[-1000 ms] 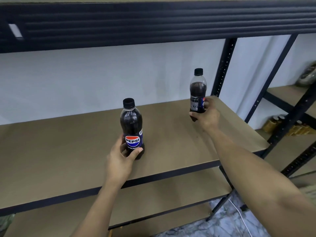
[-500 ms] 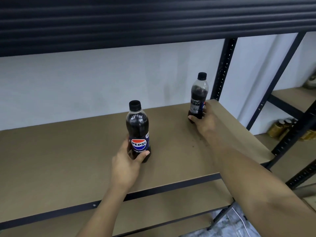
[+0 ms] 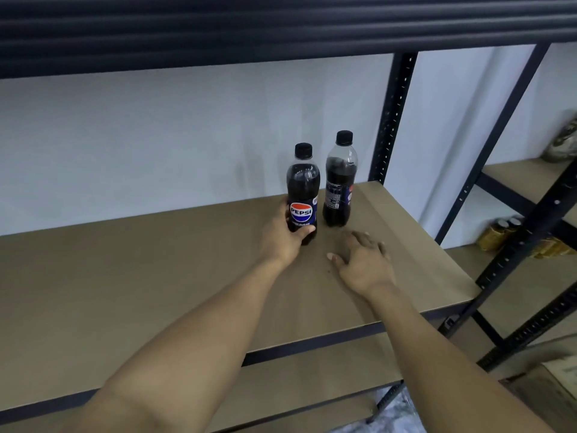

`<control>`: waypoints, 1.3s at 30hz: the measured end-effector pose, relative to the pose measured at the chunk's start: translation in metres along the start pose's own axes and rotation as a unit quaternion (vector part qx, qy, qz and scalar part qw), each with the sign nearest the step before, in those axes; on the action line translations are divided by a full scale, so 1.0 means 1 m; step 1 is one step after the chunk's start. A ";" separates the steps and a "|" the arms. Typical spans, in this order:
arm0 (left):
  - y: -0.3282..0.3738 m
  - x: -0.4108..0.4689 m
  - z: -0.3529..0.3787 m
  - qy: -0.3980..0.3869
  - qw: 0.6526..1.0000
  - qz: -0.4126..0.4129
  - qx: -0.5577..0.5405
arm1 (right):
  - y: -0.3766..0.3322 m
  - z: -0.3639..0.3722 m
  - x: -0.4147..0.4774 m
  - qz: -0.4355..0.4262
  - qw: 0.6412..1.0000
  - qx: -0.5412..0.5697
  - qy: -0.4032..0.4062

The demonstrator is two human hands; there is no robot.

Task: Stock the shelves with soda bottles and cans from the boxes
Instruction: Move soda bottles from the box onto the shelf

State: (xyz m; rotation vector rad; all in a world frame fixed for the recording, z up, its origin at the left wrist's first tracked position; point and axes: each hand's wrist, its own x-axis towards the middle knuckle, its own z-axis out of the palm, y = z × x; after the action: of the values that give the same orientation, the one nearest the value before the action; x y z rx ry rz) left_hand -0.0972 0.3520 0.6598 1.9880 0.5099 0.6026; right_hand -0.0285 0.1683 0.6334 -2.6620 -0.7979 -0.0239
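Observation:
Two dark Pepsi bottles with black caps stand upright, close together, at the back right of the brown shelf board (image 3: 125, 292). My left hand (image 3: 281, 239) grips the left Pepsi bottle (image 3: 303, 185) low on its label. The right Pepsi bottle (image 3: 339, 179) stands free on the board with its label turned away. My right hand (image 3: 362, 264) hovers in front of it, a little nearer to me, fingers spread and relaxed, holding nothing.
A black perforated upright (image 3: 392, 120) rises just right of the bottles, with the white wall behind. The dark shelf above (image 3: 281, 23) overhangs. A second rack on the right holds golden cans (image 3: 499, 232). A cardboard box (image 3: 555, 389) sits at lower right.
My left hand carried its bottle rightward and back, next to the other bottle. My right hand let go of its bottle and drew back toward me.

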 end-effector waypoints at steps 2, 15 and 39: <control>0.003 0.014 0.009 0.000 1.000 0.006 0.002 | 0.001 0.000 -0.005 -0.015 1.000 -0.005 -0.003; -0.043 -0.052 -0.051 -0.054 0.945 0.051 0.319 | -0.025 -0.004 -0.029 -0.065 0.996 -0.029 -0.048; -0.179 -0.402 -0.311 -0.136 0.939 0.042 0.313 | -0.231 0.115 -0.344 -0.098 0.985 0.005 -0.139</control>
State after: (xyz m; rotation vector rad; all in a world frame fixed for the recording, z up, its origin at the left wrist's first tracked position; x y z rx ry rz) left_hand -0.6212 0.4113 0.5490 2.6571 0.4833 0.2102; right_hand -0.4514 0.2048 0.5624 -2.5995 -1.1413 0.3076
